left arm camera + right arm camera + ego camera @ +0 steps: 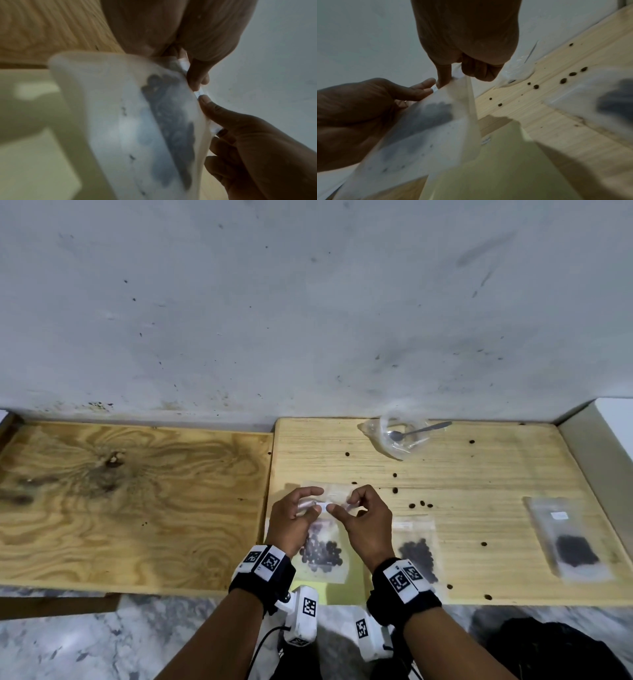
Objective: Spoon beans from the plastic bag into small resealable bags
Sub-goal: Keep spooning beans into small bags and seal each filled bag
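Pinching the top strip of a small resealable bag (322,546), both hands meet over the near edge of the pale wooden bench (479,474). The left hand (291,517) grips the strip from its left end, thumb and forefinger closed on the plastic; the right hand (368,517) does the same from the other side, its fingers (443,73) curled down onto the seal line. The two thumbs sit almost tip to tip at the middle of the strip. The bag hangs below them, its lower part holding a dark cluster of beans (320,553), and its bottom edge lies near the bench's front rim.

Just beside the right wrist lies a second small bag (416,546) flat on the bench with its own heap of beans. Well apart, toward the right end, a third filled bag (572,542) lies flat, a small white label showing near its top. At the back, near the wall, sits the crumpled clear plastic bag (394,436) with a metal spoon (419,430) resting in it, handle pointing right. Loose beans (419,504) are scattered across the bench between the plastic bag and the hands.

To the left, a darker plywood board (130,501) adjoins the bench. From the wrist views the held bag is blurred, though the dark mass inside it shows through.
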